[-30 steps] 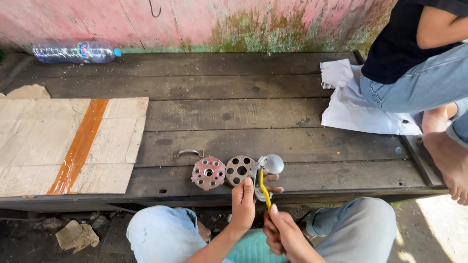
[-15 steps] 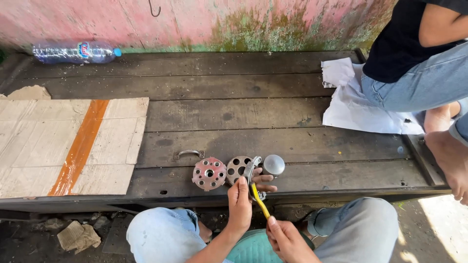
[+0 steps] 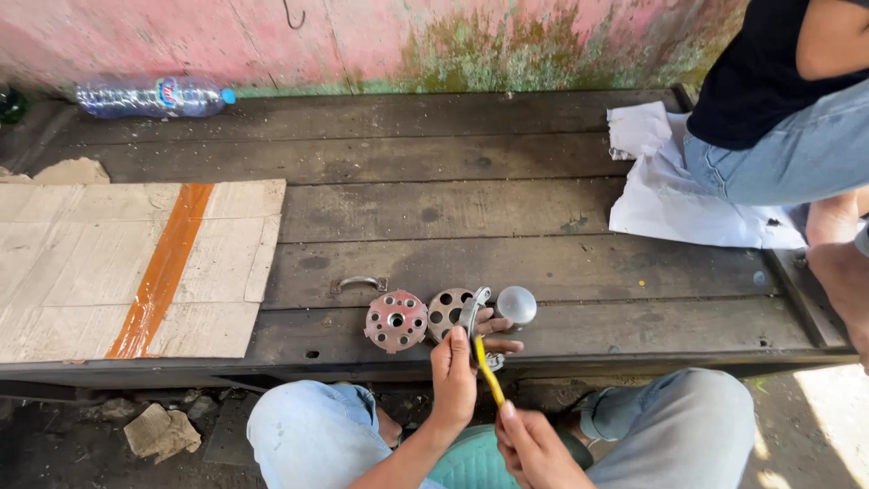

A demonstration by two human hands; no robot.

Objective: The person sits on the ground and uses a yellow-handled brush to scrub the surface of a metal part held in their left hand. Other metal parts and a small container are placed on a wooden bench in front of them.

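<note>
1. The left hand [image 3: 455,376] is up in front of the body, palm turned in, with the forearm coming up from the lap.
2. Its fingers [image 3: 500,346] curl around and pinch tight, and the thumb points up.
3. The right hand [image 3: 534,446] is lower and closer to the body.
4. It is closed like a fist, with one finger pointing up toward the left hand.
5. The two hands are near each other but not touching.
</note>
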